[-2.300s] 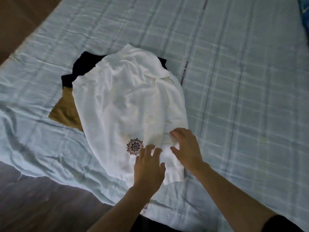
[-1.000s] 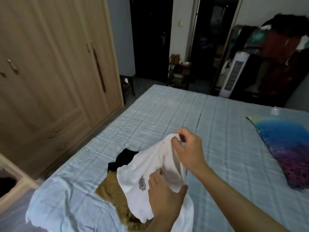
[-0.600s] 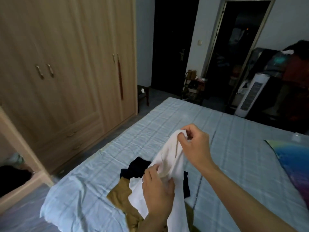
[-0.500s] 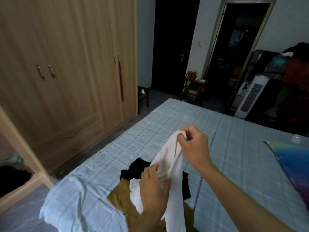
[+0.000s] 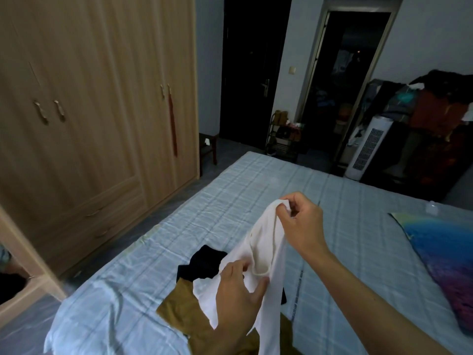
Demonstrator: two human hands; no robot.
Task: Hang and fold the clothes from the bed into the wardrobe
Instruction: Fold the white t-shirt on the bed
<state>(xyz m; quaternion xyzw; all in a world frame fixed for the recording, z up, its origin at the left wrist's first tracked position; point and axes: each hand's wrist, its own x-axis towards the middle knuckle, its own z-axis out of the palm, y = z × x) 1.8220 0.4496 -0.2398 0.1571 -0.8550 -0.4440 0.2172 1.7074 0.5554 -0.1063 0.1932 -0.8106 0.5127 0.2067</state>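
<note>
A white shirt (image 5: 266, 242) hangs lifted above the bed (image 5: 230, 201). My right hand (image 5: 302, 224) pinches its top edge, raised over the mattress. Lower down, my left hand (image 5: 238, 295) grips the bunched cloth near the collar opening. Under the shirt, a dark garment (image 5: 202, 265) and a tan garment (image 5: 184, 311) lie flat on the pale blue checked sheet. The light wooden wardrobe (image 5: 97, 119) stands to the left with its doors closed; one open door edge (image 5: 28, 254) shows at the far left.
A colourful blue and purple pillow (image 5: 445, 254) lies on the bed's right side. Beyond the bed are a dark door (image 5: 253, 73), an open doorway (image 5: 343, 80), a white tower fan (image 5: 366, 147), a small shoe rack (image 5: 284, 137) and a heap of clothes (image 5: 435, 111).
My view rose from the bed to the room as both hands lifted the white shirt off the pile. In the last half second my left hand shifted its hold on the bunched cloth.
</note>
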